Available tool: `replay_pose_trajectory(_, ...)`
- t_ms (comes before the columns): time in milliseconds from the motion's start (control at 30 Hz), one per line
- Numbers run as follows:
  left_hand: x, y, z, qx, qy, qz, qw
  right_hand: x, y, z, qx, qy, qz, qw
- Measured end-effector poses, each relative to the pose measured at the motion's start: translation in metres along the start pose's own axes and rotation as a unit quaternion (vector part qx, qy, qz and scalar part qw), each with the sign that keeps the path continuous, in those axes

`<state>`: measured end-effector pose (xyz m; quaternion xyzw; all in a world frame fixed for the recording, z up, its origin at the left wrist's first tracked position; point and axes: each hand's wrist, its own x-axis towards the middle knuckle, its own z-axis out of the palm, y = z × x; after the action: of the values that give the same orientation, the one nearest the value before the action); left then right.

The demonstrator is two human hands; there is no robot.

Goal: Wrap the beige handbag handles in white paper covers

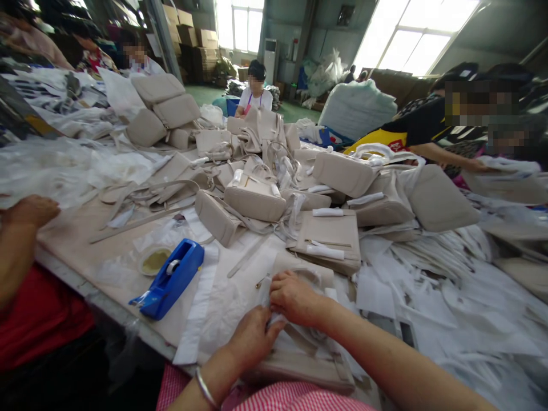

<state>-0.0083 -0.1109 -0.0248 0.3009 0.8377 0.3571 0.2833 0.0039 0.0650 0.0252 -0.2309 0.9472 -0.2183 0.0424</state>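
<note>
A beige handbag [299, 365] lies at the table's front edge, right by my body. Over it my left hand [258, 333] pinches thin white wrapping [264, 292], thumb and fingers together. My right hand [293, 297] closes on the same wrapping from the other side, its fingertips bent down beside the left ones. A beige strap or handle loop [317, 274] curves just beyond my right hand. What lies beneath the fingers is hidden. Behind my hands sits another beige bag [329, 228] with its zipper and white-wrapped parts showing.
A blue tape dispenser [173, 279] and a tape roll [154, 261] lie to the left. Many beige bags [254, 194] pile up across the middle. White sheets [445, 308] spread on the right. A co-worker's hand [34, 211] rests at far left; other people sit around the table.
</note>
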Motion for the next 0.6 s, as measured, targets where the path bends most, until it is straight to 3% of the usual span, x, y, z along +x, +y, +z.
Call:
replay_pose_trajectory(100,0.002,-0.002,-0.002,-0.07,-0.037,-0.003,0.997,0.009,-0.003,0.004,0.024,0.003,-0.027,0.999)
replay_pose_trajectory(200,0.003,-0.001,-0.005,-0.123,-0.05,-0.01,0.991,0.008,-0.007,-0.001,0.05,0.021,-0.003,0.999)
replay_pose_trajectory(300,0.002,0.001,-0.009,-0.158,-0.063,-0.059,0.984,-0.01,-0.003,-0.008,0.082,0.115,0.05,0.989)
replay_pose_trajectory(400,0.003,0.001,-0.012,-0.198,-0.084,-0.105,0.971,-0.045,0.005,-0.01,0.103,0.197,0.086,0.971)
replay_pose_trajectory(500,0.005,-0.002,-0.014,-0.245,-0.097,-0.11,0.958,-0.083,0.009,-0.003,0.105,0.132,0.077,0.983)
replay_pose_trajectory(600,0.006,-0.006,-0.013,-0.312,-0.1,-0.114,0.938,-0.101,0.005,0.007,0.083,0.056,0.055,0.993)
